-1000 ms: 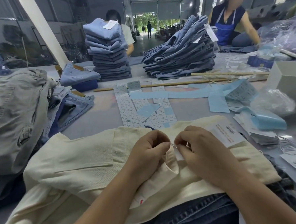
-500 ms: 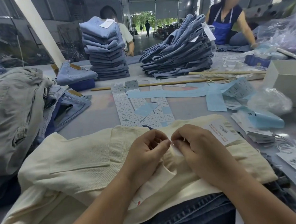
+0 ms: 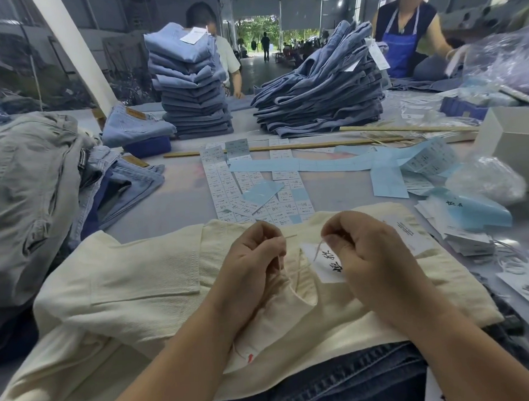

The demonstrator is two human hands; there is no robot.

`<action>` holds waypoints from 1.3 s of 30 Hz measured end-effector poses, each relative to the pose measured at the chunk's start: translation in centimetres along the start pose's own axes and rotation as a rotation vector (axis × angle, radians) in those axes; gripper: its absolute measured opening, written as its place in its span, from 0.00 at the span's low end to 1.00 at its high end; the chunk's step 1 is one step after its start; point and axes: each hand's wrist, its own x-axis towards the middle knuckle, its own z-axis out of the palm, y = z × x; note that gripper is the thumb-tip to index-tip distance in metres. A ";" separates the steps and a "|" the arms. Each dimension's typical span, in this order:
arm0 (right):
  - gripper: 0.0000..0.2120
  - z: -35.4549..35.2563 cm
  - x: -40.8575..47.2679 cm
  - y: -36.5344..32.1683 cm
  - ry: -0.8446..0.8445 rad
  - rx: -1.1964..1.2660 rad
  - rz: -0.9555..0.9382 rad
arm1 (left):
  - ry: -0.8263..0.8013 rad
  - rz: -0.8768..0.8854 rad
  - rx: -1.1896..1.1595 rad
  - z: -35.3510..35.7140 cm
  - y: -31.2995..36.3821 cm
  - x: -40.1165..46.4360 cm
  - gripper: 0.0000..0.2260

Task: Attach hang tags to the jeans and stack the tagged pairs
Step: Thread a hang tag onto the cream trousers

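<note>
A cream pair of jeans (image 3: 132, 277) lies folded across the near edge of the table. A white hang tag (image 3: 324, 263) with dark print rests on its waistband, with a thin string (image 3: 318, 249) running up from it. My left hand (image 3: 254, 256) pinches one string end above the waistband. My right hand (image 3: 361, 250) pinches the other end just above the tag, with a second white tag (image 3: 412, 234) lying beside it. Two tall stacks of blue jeans (image 3: 189, 81) (image 3: 322, 93) stand at the far side.
A grey and blue heap of jeans (image 3: 33, 194) fills the left. Sheets of stickers (image 3: 256, 188) and blue paper strips (image 3: 331, 163) cover the middle. Loose tags (image 3: 467, 238), string loops, plastic bags and a white box (image 3: 517, 138) crowd the right. Two people work beyond the far edge.
My hands, touching at the waistband a moment ago, have drawn apart, pulling the string ends out sideways. The hang tag now shows between them.
</note>
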 end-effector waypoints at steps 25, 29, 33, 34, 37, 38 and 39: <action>0.04 0.2 -0.2 -0.6 -0.254 -0.315 -0.198 | 0.053 -0.016 -0.055 0.2 0.1 0.0 0.04; 0.05 -0.7 0.1 -0.8 -0.203 -0.276 -0.163 | 0.045 -0.012 -0.007 0.2 0.1 -0.1 0.03; 0.06 -2.4 0.2 -0.5 -0.220 -0.321 -0.121 | 0.015 -0.022 0.116 0.4 0.1 -0.3 0.05; 0.06 -2.8 0.1 -0.4 -0.206 -0.294 -0.108 | -0.006 -0.010 0.174 0.5 0.1 -0.4 0.05; 0.07 -3.6 -0.3 -0.1 -0.100 -0.196 -0.089 | -0.091 0.053 0.400 1.1 0.2 -0.5 0.05; 0.07 -3.8 -0.4 0.0 -0.068 -0.170 -0.080 | -0.110 0.070 0.442 1.3 0.4 -0.5 0.05; 0.07 -3.9 -0.5 0.0 -0.051 -0.156 -0.070 | -0.135 0.072 0.468 1.5 0.7 -0.4 0.06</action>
